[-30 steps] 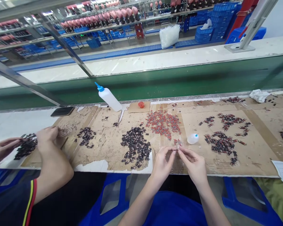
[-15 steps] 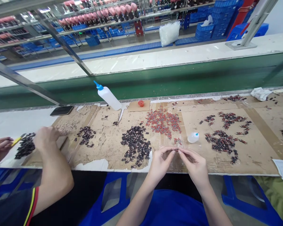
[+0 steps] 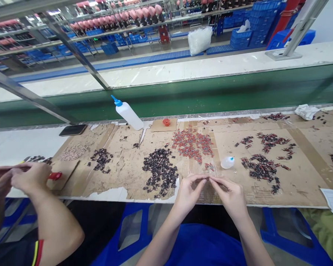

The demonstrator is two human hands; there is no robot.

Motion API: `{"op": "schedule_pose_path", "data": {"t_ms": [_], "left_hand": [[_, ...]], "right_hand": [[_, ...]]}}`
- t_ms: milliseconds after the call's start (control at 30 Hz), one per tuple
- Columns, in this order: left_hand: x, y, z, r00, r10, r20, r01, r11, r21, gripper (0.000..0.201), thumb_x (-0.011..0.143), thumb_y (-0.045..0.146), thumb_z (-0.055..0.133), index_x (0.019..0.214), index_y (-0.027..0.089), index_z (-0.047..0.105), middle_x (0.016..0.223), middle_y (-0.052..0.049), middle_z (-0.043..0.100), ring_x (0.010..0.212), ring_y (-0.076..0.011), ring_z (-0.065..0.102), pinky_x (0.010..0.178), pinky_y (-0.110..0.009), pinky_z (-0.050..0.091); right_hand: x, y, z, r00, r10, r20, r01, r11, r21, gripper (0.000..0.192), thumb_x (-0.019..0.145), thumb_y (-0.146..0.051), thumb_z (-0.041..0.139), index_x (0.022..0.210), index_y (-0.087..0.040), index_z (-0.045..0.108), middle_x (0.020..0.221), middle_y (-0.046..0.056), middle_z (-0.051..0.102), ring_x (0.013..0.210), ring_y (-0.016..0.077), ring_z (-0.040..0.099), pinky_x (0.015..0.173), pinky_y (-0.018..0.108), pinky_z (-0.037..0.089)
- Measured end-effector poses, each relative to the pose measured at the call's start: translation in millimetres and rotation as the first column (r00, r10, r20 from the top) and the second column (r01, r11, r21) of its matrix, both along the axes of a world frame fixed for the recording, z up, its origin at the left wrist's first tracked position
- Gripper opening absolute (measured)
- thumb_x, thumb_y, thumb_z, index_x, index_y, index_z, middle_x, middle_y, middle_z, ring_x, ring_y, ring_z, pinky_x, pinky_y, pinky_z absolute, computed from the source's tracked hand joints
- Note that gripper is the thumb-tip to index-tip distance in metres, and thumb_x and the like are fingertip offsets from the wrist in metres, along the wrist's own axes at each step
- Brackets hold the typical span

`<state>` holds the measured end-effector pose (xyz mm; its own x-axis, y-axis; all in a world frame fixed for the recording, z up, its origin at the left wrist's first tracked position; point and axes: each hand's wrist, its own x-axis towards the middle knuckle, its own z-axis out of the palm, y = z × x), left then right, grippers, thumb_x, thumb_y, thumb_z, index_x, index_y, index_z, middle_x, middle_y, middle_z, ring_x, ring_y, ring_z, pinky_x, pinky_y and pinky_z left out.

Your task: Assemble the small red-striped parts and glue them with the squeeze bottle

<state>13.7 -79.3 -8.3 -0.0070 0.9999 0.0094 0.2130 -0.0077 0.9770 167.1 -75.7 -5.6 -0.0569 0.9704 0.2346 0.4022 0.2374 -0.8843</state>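
Note:
My left hand (image 3: 189,189) and my right hand (image 3: 229,193) meet at the table's front edge, fingertips pinched together on one small dark part (image 3: 207,178). Fingers hide most of it, so its exact kind does not show. Just beyond the fingertips lie a few small red-and-silver parts (image 3: 209,166), with a larger pile of red parts (image 3: 191,144) behind them. Left of my hands is a heap of small black parts (image 3: 159,170). To the right stands a small white squeeze bottle (image 3: 226,163), and farther right lie piles of joined red-and-black parts (image 3: 258,166).
A tall white bottle with a blue nozzle (image 3: 130,115) leans at the back, near a red cap (image 3: 166,122) on cardboard. A phone (image 3: 73,130) lies farther left. At left, a co-worker's hands (image 3: 30,177) work near a red round item (image 3: 55,176).
My hands stay almost in place, still pinching the small part. The co-worker's right hand has moved left to meet the other hand, uncovering the red item and a pale pile.

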Motion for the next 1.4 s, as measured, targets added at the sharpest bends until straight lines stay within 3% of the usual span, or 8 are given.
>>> {"op": "schedule_pose_path", "data": {"t_ms": [500, 600, 700, 833, 900, 967, 1200, 1400], "left_hand": [[19.8, -2.2, -7.6, 0.998, 0.016, 0.065, -0.013, 0.999, -0.047, 0.010, 0.082, 0.018, 0.057, 0.084, 0.016, 0.067, 0.088, -0.007, 0.072, 0.085, -0.0176, 0.067, 0.083, -0.031, 0.052], [27.6, -1.7, -7.5, 0.995, -0.045, 0.086, 0.045, 0.999, -0.004, 0.019, 0.085, 0.019, 0.055, 0.103, 0.017, 0.062, 0.095, -0.007, 0.071, 0.092, -0.0180, 0.066, 0.088, -0.033, 0.051], [19.7, -1.1, -5.6, 0.991, -0.077, -0.110, 0.086, 0.994, 0.071, 0.037, 0.084, 0.021, 0.061, 0.120, 0.021, 0.054, 0.109, -0.009, 0.068, 0.107, -0.0224, 0.061, 0.098, -0.041, 0.044], [-17.3, -1.4, -0.8, 0.818, 0.173, -0.548, -0.098, 0.982, 0.164, 0.018, 0.082, 0.011, 0.060, 0.094, 0.024, 0.067, 0.107, -0.007, 0.068, 0.109, -0.0283, 0.054, 0.096, -0.051, 0.036], [-34.7, -2.2, 0.9, 0.691, 0.279, -0.666, -0.209, 0.960, 0.185, 0.015, 0.082, 0.010, 0.060, 0.084, 0.022, 0.069, 0.100, -0.008, 0.070, 0.106, -0.0298, 0.053, 0.094, -0.053, 0.033], [-44.6, -3.0, 0.8, 0.595, 0.315, -0.739, -0.265, 0.945, 0.190, 0.012, 0.081, 0.012, 0.061, 0.077, 0.020, 0.069, 0.095, -0.009, 0.070, 0.103, -0.0311, 0.052, 0.091, -0.054, 0.032], [-47.3, -1.7, -7.2, 0.559, 0.374, -0.740, -0.279, 0.925, 0.256, 0.023, 0.084, 0.011, 0.054, 0.069, 0.020, 0.068, 0.091, -0.009, 0.071, 0.099, -0.0300, 0.051, 0.087, -0.051, 0.033], [-22.9, 7.6, -11.4, 0.719, 0.205, -0.664, -0.031, 0.964, 0.264, 0.018, 0.088, 0.012, 0.054, 0.086, 0.023, 0.068, 0.091, -0.006, 0.073, 0.105, -0.0265, 0.055, 0.089, -0.043, 0.034]], "right_hand": [[7.4, 1.4, -9.1, 0.989, -0.012, -0.148, -0.022, 0.974, -0.224, 0.026, 0.076, -0.043, 0.069, 0.086, -0.021, 0.077, 0.091, 0.008, 0.076, 0.081, 0.0252, 0.073, 0.076, 0.039, 0.060], [19.7, 1.1, -7.9, 0.993, -0.022, -0.116, 0.003, 0.986, -0.164, 0.025, 0.077, -0.044, 0.068, 0.085, -0.021, 0.076, 0.088, 0.008, 0.076, 0.080, 0.0243, 0.072, 0.077, 0.039, 0.059], [43.6, 2.3, -8.8, 0.990, -0.137, -0.034, 0.132, 0.983, -0.125, 0.028, 0.075, -0.046, 0.069, 0.083, -0.021, 0.076, 0.086, 0.008, 0.075, 0.076, 0.0244, 0.071, 0.078, 0.041, 0.059], [75.6, 10.3, -12.3, 0.843, -0.530, 0.093, 0.519, 0.847, 0.119, 0.037, 0.077, -0.050, 0.068, 0.098, -0.020, 0.073, 0.102, 0.011, 0.072, 0.088, 0.0272, 0.068, 0.087, 0.048, 0.053], [80.8, 17.5, -16.3, 0.794, -0.577, 0.192, 0.519, 0.808, 0.280, 0.049, 0.073, -0.056, 0.069, 0.105, -0.020, 0.071, 0.118, 0.014, 0.066, 0.107, 0.0324, 0.060, 0.097, 0.053, 0.046], [76.6, 25.9, -22.3, 0.803, -0.525, 0.282, 0.430, 0.838, 0.337, 0.061, 0.068, -0.064, 0.069, 0.109, -0.019, 0.069, 0.121, 0.016, 0.063, 0.114, 0.0356, 0.053, 0.100, 0.055, 0.041], [44.4, 46.6, -32.3, 0.921, -0.316, 0.229, 0.277, 0.942, 0.190, 0.041, 0.070, -0.061, 0.067, 0.084, -0.022, 0.064, 0.105, 0.013, 0.069, 0.110, 0.0326, 0.052, 0.095, 0.053, 0.042], [36.5, 37.7, -19.8, 0.906, -0.277, -0.320, 0.223, 0.955, -0.194, 0.043, 0.062, -0.047, 0.078, 0.079, -0.024, 0.047, 0.088, 0.006, 0.072, 0.081, 0.0223, 0.068, 0.077, 0.038, 0.053]]}}
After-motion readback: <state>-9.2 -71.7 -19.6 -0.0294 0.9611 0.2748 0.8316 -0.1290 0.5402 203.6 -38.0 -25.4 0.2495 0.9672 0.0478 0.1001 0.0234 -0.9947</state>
